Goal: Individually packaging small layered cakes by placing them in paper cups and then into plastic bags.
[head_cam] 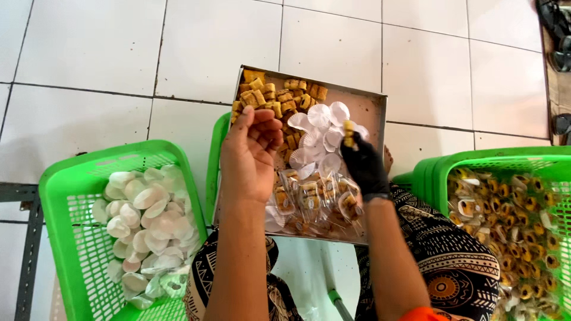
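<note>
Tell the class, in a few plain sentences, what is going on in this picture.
A seated person works over a metal tray of small golden pastries, white paper cups and clear-wrapped pieces. The gloved right hand holds one pastry; the bare left hand hovers curled above the tray. Green baskets stand on either side.
</note>
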